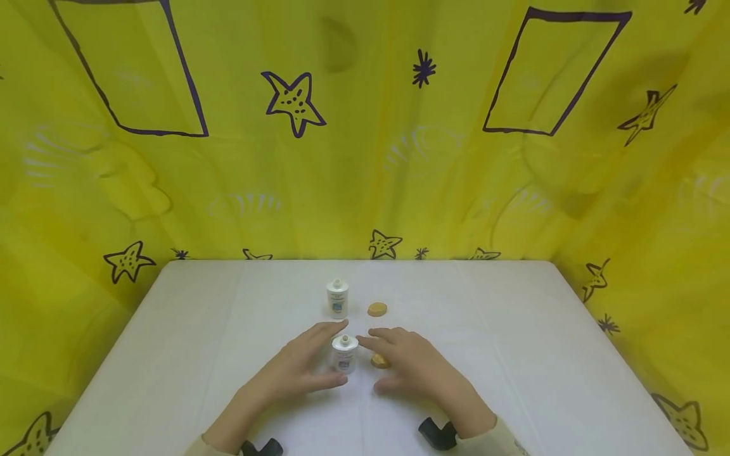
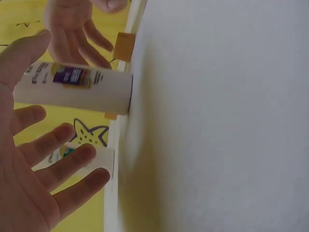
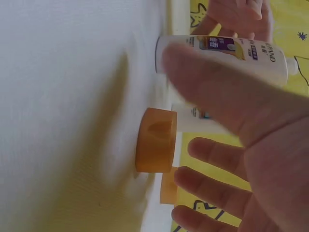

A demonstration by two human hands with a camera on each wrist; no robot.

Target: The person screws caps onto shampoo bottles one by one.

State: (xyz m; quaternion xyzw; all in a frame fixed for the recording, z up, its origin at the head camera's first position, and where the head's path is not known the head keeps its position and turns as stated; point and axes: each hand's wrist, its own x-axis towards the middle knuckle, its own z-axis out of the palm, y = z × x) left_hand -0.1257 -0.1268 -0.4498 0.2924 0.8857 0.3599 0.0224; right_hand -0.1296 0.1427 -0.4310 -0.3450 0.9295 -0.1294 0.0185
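Observation:
A white bottle [image 1: 345,356] with a purple label patch and a bare neck stands upright between the two hands. My left hand [image 1: 299,364] is held to its left, fingers spread and apart from it in the left wrist view. On the other side, my right hand [image 1: 413,361] is spread above an orange cap [image 3: 157,140] that lies on the table. Farther back stands a second white bottle [image 1: 338,300], also uncapped, with another orange cap [image 1: 377,309] to its right. Both palms hold nothing.
A white-covered table [image 1: 274,285] carries the bottles and caps. Behind and beside it hangs a yellow curtain [image 1: 365,158] with drawn starfish and shells. Dark wrist-worn pieces [image 1: 438,434] show below the forearms at the near edge of the view.

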